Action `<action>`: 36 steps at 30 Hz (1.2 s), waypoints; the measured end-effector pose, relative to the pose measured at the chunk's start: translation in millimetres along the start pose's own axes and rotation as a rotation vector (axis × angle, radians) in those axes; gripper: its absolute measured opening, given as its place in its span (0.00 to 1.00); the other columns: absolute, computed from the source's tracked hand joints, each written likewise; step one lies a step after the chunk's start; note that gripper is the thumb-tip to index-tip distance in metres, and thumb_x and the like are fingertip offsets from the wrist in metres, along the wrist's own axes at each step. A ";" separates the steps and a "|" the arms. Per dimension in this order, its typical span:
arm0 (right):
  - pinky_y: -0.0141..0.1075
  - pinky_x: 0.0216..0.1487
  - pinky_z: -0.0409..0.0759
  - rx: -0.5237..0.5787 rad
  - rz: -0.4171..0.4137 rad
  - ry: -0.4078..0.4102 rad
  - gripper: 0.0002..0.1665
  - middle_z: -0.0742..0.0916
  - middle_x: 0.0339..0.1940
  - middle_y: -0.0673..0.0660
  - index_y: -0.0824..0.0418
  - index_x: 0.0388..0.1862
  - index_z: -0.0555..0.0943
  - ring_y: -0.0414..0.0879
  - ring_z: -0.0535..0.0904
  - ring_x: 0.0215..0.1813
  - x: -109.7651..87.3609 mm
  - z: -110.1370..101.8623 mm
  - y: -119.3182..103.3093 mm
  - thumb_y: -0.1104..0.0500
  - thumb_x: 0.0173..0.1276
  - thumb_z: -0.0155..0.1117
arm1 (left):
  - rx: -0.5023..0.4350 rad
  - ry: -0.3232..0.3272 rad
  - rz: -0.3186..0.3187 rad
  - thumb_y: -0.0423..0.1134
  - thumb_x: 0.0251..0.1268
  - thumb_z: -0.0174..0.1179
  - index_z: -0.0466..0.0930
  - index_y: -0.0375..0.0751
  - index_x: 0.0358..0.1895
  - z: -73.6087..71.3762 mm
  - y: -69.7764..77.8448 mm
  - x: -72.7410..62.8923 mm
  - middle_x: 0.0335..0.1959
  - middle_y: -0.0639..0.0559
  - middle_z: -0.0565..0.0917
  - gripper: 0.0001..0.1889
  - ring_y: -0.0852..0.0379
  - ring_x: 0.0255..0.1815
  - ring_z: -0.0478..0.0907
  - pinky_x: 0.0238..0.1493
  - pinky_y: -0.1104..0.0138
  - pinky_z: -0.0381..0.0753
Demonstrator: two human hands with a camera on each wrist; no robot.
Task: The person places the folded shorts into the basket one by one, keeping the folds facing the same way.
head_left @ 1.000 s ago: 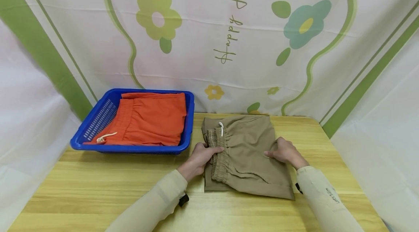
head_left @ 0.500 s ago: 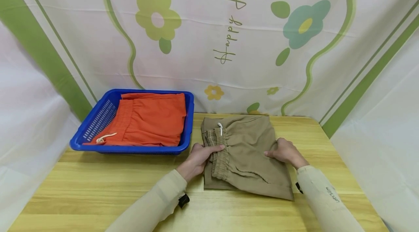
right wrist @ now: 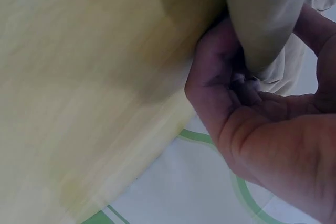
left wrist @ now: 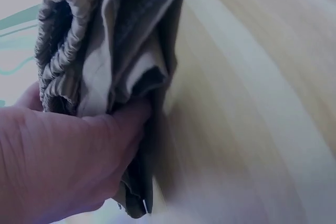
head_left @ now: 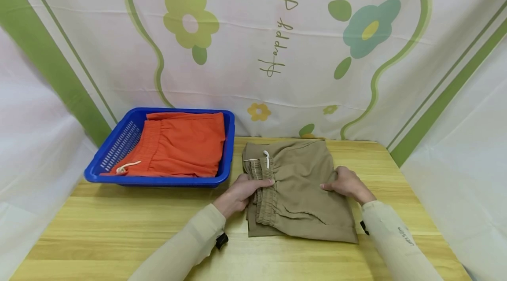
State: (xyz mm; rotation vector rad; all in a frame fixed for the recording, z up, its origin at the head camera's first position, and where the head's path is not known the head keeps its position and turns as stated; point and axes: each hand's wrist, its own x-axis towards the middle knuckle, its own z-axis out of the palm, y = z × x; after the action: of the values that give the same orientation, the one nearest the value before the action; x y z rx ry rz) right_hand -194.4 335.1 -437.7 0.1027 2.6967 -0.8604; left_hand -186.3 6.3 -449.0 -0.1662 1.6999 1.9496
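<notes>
A folded pair of khaki shorts [head_left: 301,193] with an elastic waistband and a white drawstring lies on the wooden table, waistband to the left. My left hand [head_left: 243,190] grips the waistband end, thumb on top and fingers tucked under the layers. In the left wrist view those fingers [left wrist: 126,129] go beneath the stacked cloth. At the opposite side, my right hand [head_left: 346,184] holds the folded edge, its thumb on top. The right wrist view shows its curled fingers [right wrist: 215,72] under the rounded fold of the shorts [right wrist: 268,19].
A blue plastic basket [head_left: 158,179] stands at the back left, with folded orange shorts [head_left: 186,144] and their cream drawstring inside. Behind the table [head_left: 130,228] hangs a white curtain [head_left: 237,74] printed with flowers; more white cloth borders both sides.
Both hands keep their hold on the khaki shorts. The waistband end and the lower layer's front edge have shifted slightly; the basket has not moved.
</notes>
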 end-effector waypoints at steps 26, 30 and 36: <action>0.44 0.42 0.85 0.400 -0.162 -0.138 0.29 0.86 0.43 0.63 0.78 0.63 0.72 0.52 0.85 0.41 -18.1 -18.6 -8.5 0.55 0.77 0.62 | 0.243 -0.031 0.185 0.37 0.65 0.70 0.70 0.35 0.66 -1.7 13.9 -15.6 0.57 0.44 0.80 0.29 0.47 0.56 0.77 0.64 0.50 0.73; 0.44 0.42 0.85 0.401 -0.189 -0.110 0.28 0.86 0.43 0.63 0.77 0.62 0.72 0.53 0.85 0.41 -24.8 -24.8 -14.7 0.54 0.78 0.61 | 0.240 -0.043 0.206 0.38 0.65 0.70 0.66 0.36 0.71 -2.5 22.8 -21.5 0.62 0.43 0.77 0.34 0.45 0.64 0.73 0.68 0.48 0.68; 0.44 0.44 0.85 0.425 -0.259 -0.103 0.31 0.84 0.50 0.67 0.77 0.67 0.67 0.54 0.85 0.45 -32.5 -33.7 -20.0 0.54 0.79 0.60 | 0.223 -0.097 0.236 0.36 0.66 0.69 0.66 0.37 0.69 -5.1 34.0 -28.7 0.61 0.43 0.79 0.31 0.46 0.61 0.75 0.65 0.50 0.71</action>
State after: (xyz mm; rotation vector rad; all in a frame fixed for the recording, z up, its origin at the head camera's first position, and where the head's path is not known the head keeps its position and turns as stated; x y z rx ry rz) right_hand -175.7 338.9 -390.5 -0.1971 2.4241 -1.4632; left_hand -179.3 -9.5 -407.7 0.2167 1.9269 1.8758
